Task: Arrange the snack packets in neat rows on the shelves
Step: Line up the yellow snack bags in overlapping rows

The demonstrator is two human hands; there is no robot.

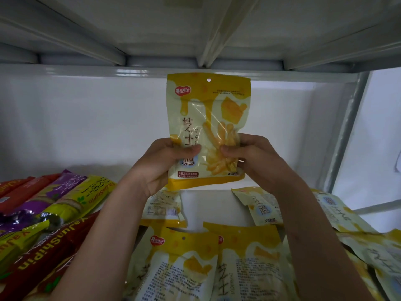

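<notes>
A yellow-and-cream snack packet (pixel 208 109) with printed cheese sticks stands upright in the middle of the white shelf (pixel 65 137), its front facing me. My left hand (pixel 160 161) grips its lower left edge, thumb across the front. My right hand (pixel 256 159) pinches its lower right edge. Several more packets of the same kind (pixel 195 261) lie flat and overlapping below my arms and to the right (pixel 347 216).
Long tube-shaped packs in red, purple and yellow-green (pixel 47 205) lie piled at the left. The underside of the shelf above (pixel 195 29) hangs close over the upright packet. A grey upright post (pixel 347 131) bounds the shelf on the right.
</notes>
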